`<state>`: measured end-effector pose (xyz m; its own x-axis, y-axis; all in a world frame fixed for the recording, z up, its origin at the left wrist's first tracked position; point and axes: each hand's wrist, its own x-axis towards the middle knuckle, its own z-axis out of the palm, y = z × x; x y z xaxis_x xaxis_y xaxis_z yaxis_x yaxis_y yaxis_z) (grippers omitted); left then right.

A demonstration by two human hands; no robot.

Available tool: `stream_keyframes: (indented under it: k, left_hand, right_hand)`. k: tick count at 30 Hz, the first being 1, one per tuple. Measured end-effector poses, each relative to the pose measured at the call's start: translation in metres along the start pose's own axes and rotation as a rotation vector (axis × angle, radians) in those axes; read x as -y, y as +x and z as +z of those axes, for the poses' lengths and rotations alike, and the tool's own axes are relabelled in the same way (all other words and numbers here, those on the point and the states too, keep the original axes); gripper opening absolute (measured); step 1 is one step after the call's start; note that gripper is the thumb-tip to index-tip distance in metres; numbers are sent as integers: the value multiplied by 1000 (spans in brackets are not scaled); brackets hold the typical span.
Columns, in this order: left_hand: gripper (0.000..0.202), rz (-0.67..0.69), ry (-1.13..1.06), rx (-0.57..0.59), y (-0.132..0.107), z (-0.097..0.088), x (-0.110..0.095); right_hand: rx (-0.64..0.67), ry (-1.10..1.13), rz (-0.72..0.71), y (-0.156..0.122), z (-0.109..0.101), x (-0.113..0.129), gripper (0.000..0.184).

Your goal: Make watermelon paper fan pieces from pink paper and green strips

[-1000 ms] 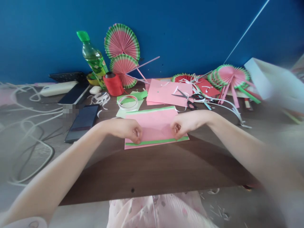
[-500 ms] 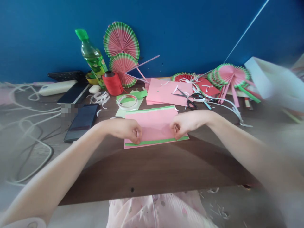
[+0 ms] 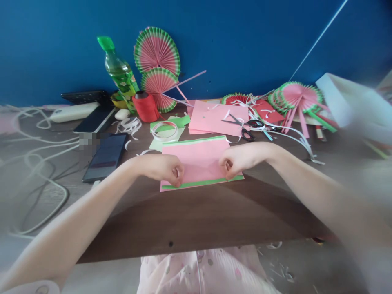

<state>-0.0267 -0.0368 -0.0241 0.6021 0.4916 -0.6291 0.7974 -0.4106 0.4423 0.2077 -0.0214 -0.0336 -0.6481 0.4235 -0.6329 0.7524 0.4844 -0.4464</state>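
A pink sheet of paper (image 3: 196, 160) lies on the desk, with a green paper strip (image 3: 202, 182) along its near edge and another along its far edge. My left hand (image 3: 163, 168) is closed, its curled fingertips on the near green strip at the left end. At the right end, my right hand (image 3: 237, 160) is closed too, thumb and fingers against the same strip. Behind the sheet lie a roll of tape (image 3: 164, 131) and black-handled scissors (image 3: 241, 125), the scissors resting on a stack of pink paper (image 3: 208, 118).
Pleated watermelon-coloured paper fans (image 3: 157, 51) lean on the blue wall, and more (image 3: 298, 96) lie at the right. A green-capped bottle (image 3: 118, 71) and a red thread spool (image 3: 145, 107) stand at the back left. A phone (image 3: 107, 157) and white cables (image 3: 45, 163) lie left.
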Motion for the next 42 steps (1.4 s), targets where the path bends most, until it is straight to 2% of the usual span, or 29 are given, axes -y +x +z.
stream_keyframes:
  k: [42]
  left_hand:
    - [13, -41, 54, -45, 0, 5, -3]
  right_hand:
    - [3, -30, 11, 1, 1, 0, 22]
